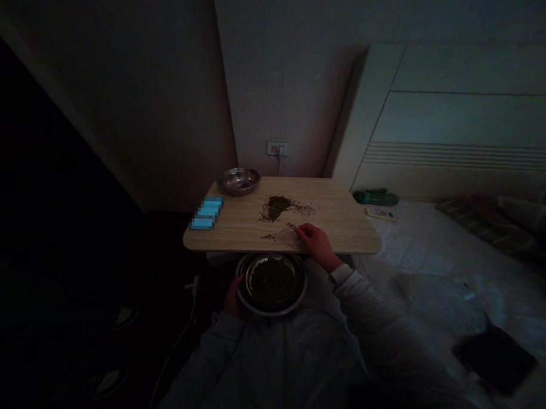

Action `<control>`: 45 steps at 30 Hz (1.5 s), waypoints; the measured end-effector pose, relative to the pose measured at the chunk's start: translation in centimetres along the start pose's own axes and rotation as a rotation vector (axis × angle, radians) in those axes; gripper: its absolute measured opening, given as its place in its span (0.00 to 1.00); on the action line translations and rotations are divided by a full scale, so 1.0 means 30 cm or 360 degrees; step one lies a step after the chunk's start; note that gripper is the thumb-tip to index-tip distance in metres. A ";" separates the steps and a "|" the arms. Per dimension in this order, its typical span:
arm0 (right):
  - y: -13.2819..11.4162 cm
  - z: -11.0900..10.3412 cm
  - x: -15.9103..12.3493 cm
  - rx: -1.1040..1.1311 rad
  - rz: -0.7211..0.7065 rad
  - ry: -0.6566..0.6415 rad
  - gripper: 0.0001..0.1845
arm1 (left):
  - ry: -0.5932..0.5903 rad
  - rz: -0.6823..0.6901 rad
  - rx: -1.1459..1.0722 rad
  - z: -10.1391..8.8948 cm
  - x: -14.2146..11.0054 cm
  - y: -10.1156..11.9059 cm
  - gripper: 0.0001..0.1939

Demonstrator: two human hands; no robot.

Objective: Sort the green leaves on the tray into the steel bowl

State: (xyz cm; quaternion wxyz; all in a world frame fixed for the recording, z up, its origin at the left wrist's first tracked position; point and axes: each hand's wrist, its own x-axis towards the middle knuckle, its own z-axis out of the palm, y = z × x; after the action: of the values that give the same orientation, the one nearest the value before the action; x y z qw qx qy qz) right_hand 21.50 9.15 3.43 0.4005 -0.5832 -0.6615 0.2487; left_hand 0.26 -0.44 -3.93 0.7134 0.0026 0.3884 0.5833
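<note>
My left hand [234, 298] grips the left rim of a round metal bowl [299, 295], held at my lap just below the table's front edge. Dark contents lie in the bowl, too dim to name. My right hand [315, 242] reaches over the table front, thumb and fingers pinched together at the surface; whatever is between the fingertips is too small to make out. Just past the fingertips is a sparse scatter of small dark grains [291, 225]. A larger heap of small greenish-brown grains [276, 207] lies mid-table, with stray ones to its right.
On the wooden table [344, 231], a second metal bowl [238, 182] stands at the back left, near a lit phone [207, 213]. A wall socket [277, 148] holds a plug. To the right, a bed [387, 268] bears a green bottle [377, 197] and a remote control [381, 214].
</note>
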 end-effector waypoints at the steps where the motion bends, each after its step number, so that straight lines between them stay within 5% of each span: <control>1: -0.003 0.003 -0.001 0.0007 0.0004 -0.0001 0.12 | 0.0030 -0.0015 0.0011 0.000 0.000 0.000 0.12; 28: 0.009 0.020 0.003 0.0026 0.0033 0.0146 0.13 | 0.0210 -0.0066 0.0074 0.068 -0.059 0.013 0.13; 45: -0.011 0.012 0.030 0.0110 -0.0033 -0.0115 0.10 | 0.0143 -0.0073 0.0064 0.045 -0.045 0.007 0.13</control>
State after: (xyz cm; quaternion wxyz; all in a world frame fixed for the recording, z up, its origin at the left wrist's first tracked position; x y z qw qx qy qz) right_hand 21.01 10.02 3.69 0.3989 -0.5527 -0.6726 0.2881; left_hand 0.80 -0.88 -2.16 0.7082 -0.0180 0.4317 0.5584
